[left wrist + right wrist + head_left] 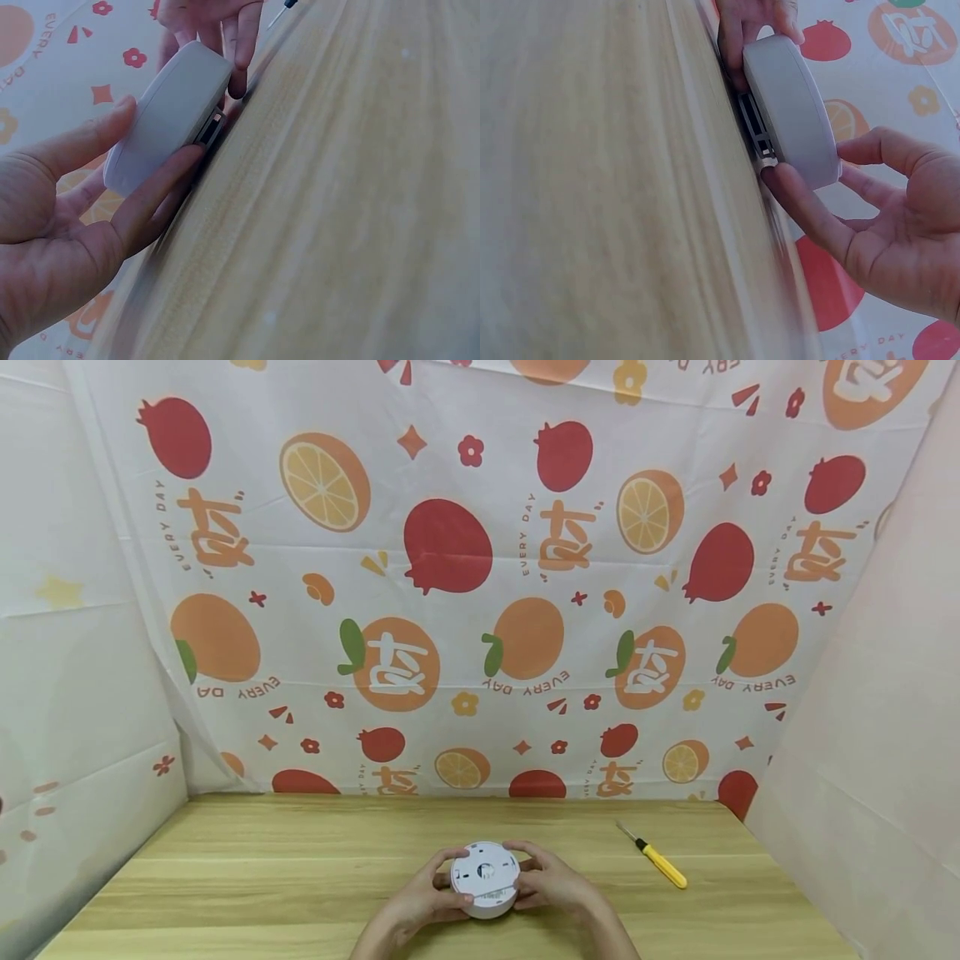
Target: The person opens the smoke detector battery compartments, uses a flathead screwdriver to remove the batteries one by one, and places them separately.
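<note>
A round white smoke detector (495, 906) is held just over the table, its flat slotted back with a small label facing up. My left hand (420, 897) grips its left edge, thumb on the upper rim and fingers beneath. On the opposite edge, my right hand (555, 885) holds it the same way. Both wrist views show the smooth white side of the smoke detector (169, 112) between thumb and fingers. In the right wrist view, a dark slotted part (754, 124) shows on its underside, close to the wood.
A screwdriver (663, 864) with a yellow and black handle lies to the right on the wooden table (262, 877). Behind the table hangs a white fruit-print cloth (465, 693), and pale cloth walls stand at both sides.
</note>
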The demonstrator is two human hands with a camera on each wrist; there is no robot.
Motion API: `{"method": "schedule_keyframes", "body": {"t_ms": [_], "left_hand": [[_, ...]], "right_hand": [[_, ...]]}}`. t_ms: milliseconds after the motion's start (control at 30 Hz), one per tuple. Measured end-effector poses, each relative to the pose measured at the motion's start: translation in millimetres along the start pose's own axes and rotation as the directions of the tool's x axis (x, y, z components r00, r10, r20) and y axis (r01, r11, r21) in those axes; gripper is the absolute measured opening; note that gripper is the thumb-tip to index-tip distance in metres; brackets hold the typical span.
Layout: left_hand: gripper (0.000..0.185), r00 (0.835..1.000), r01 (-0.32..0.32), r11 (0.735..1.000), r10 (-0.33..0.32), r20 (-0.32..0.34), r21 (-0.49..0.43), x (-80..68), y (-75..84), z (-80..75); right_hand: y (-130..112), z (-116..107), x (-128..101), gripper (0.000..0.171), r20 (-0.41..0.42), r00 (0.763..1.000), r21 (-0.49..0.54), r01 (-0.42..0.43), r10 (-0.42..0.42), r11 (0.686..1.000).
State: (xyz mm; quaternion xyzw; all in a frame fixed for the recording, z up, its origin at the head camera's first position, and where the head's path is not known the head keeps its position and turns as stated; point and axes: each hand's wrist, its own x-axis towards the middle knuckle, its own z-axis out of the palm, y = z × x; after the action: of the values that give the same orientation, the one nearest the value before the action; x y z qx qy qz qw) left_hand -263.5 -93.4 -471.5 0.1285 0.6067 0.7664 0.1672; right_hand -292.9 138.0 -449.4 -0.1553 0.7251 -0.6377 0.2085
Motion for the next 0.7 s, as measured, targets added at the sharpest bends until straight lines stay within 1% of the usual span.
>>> {"method": "schedule_keyframes", "body": {"t_ms": [100,167,200,233,300,333,433,567,700], "left_hand": [[0.069,1.0,0.003,1.0,-0.003,-0.003,0.001,-0.4,0.0,0.5],[0.069,1.0,0.003,1.0,-0.003,-0.004,0.005,-0.7,0.7,1.0],[0.069,1.0,0.005,1.0,-0.005,-0.006,0.007,-0.9,1.3,1.4],[0.069,1.0,0.007,1.0,-0.007,-0.008,0.01,-1.6,2.2,1.4],[0.069,1.0,0.008,1.0,-0.008,-0.011,0.015,-2.4,3.5,1.2],[0.069,1.0,0.007,1.0,-0.006,-0.008,0.018,-2.7,4.0,1.3],[0.068,1.0,0.008,1.0,-0.008,-0.004,0.018,-2.9,4.6,1.8],[0.067,1.0,0.009,1.0,-0.009,0.008,0.012,-2.8,3.9,2.7],[0.067,1.0,0.007,1.0,-0.008,0.008,0.008,-4.1,2.8,1.4]], "right_hand": [[-1.1,-1.1,-1.0,0.056,-0.019,1.0,-0.046,0.024,-0.025,0.999],[-3.6,-2.5,-2.6,0.055,-0.035,0.998,-0.121,0.042,-0.046,0.992],[-5.6,-3.5,-3.9,0.054,-0.043,0.997,-0.17,0.051,-0.059,0.984],[-8.2,-4.2,-4.8,0.052,-0.047,0.995,-0.236,0.069,-0.083,0.969],[-15.1,-4.9,-7.4,0.048,-0.05,0.99,-0.364,0.101,-0.128,0.926],[-18.9,-5.2,-8.6,0.046,-0.05,0.987,-0.432,0.116,-0.153,0.894],[-31.6,-4.8,-11.9,0.041,-0.03,0.973,-0.562,0.175,-0.231,0.809],[-44.7,-3.1,-11.5,0.041,0.035,0.965,-0.645,0.221,-0.261,0.732],[-48.7,-1.8,-4.3,0.041,0.108,0.965,-0.731,0.241,-0.24,0.638]]}}
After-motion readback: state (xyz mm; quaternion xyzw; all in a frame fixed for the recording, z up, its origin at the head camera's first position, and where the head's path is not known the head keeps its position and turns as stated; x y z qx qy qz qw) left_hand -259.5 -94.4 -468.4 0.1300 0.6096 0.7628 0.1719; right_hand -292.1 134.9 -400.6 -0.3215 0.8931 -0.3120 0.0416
